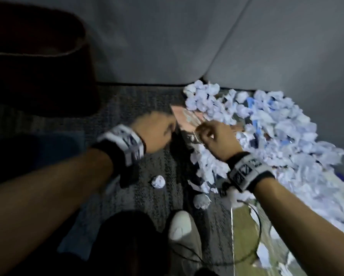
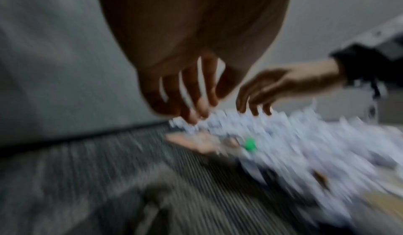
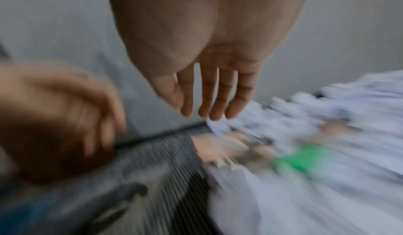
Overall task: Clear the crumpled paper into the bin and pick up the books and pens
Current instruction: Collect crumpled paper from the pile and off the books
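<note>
A big heap of crumpled white paper (image 1: 266, 128) lies on the carpet against the grey wall. A pinkish book (image 1: 185, 119) sticks out from its left edge, partly buried; the wrist views show it blurred as a pink book (image 2: 196, 144) (image 3: 216, 150). My left hand (image 1: 157, 130) hovers at the book's left side, fingers (image 2: 202, 106) hanging loose and holding nothing. My right hand (image 1: 211, 134) reaches over the book and paper with straight fingers (image 3: 209, 101), nothing in it. A green object (image 3: 303, 157) shows among the paper. The dark bin (image 1: 37, 56) stands at the far left.
Two loose paper balls (image 1: 158, 181) (image 1: 202, 201) lie on the striped carpet (image 1: 127, 104) near my feet. A white shoe (image 1: 182, 230) is at bottom centre. A green-covered flat thing (image 1: 244, 222) and a thin black cable (image 1: 256, 216) lie under my right forearm.
</note>
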The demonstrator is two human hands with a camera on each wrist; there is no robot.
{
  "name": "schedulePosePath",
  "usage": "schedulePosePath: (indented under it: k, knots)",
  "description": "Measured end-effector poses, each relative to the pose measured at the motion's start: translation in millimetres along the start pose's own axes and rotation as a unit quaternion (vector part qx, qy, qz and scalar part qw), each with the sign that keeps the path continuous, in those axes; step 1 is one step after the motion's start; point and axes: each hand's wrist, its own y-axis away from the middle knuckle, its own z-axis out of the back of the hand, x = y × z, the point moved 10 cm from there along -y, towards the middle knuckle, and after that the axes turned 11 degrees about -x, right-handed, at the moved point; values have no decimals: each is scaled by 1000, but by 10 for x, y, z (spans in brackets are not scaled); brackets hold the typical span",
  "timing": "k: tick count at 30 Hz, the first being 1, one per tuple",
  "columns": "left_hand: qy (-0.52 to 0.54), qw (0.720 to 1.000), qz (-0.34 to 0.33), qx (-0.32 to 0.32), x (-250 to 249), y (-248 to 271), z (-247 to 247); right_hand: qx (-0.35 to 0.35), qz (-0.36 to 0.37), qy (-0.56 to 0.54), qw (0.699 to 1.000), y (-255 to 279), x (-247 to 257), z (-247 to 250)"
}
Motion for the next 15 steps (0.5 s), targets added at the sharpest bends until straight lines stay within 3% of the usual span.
schedulePosePath:
  k: [1,3,5,7,9,12,15]
  knots:
    - [-53,993,23,102,15,237,-552,51,-20,25,998,283,-243,-132]
    - [-129,954,31,271,38,818,-1387,132,-38,71,988,817,-558,-344]
    - [-175,928,34,326,62,1076,-1750,176,-17,86,980,1228,-656,-498]
    - [-197,932,35,302,39,965,-1828,222,17,76,972,1535,-643,-689]
    - [-172,955,22,239,-133,677,-1752,259,29,97,960,1706,-649,-885]
    - [-102,983,-38,149,-608,169,-1600,252,51,90,962,1695,-640,-1036]
    - [-110,972,-54,199,-858,-58,-1839,212,32,7,977,1550,-664,-867]
